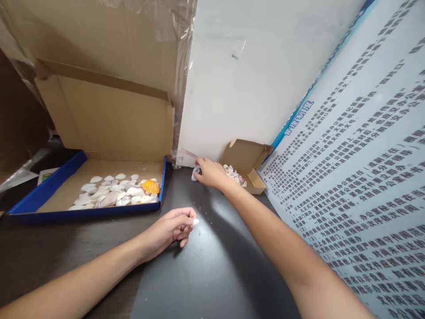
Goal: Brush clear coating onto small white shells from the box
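Between the thumb and forefinger of my left hand [175, 225] is a small white ribbed seashell [195, 223], pinched just above the dark grey mat [199, 274]. Farther off, my right hand [210, 172] reaches to the back of the mat. Its fingertips are closed on a small whitish, partly clear bottle [194, 175], whose upper part is partly hidden by the fingers. Just right of that hand, an open small cardboard box [255, 189] holds small shells [236, 175], partly covered by my wrist.
On the left, a blue-edged open cardboard box [99, 214] holds several larger white shells [109, 195] and an orange scallop shell [151, 186]. A white panel [242, 88] stands behind, and a printed poster board [358, 146] borders the right. Small white crumbs dot the mat.
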{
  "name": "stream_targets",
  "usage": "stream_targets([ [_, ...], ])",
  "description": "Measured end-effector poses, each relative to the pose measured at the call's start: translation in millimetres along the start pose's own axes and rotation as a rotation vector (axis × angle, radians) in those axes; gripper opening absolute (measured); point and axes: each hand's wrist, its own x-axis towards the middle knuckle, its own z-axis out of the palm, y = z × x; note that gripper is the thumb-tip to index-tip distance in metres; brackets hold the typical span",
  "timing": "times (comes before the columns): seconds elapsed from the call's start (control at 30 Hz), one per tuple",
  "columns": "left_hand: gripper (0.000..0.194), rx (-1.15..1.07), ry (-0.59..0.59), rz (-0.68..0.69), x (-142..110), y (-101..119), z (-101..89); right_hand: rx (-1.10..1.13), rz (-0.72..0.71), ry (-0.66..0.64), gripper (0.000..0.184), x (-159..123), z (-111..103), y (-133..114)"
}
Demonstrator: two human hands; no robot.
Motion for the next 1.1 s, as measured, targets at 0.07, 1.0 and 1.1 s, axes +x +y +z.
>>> stream_targets([
  [0.07,0.019,0.001,0.0,-0.002,1,0,-0.5,-0.001,-0.004,-0.009,0.037,-1,0,-1],
  [1.0,0.016,-0.122,0.032,0.014,0,0,-3.3,-0.005,0.033,0.074,0.03,-17,-32,15],
  [1.1,0.016,-0.116,0.035,0.019,0,0,-3.6,-0.001,0.035,0.085,0.031,-16,-29,16],
])
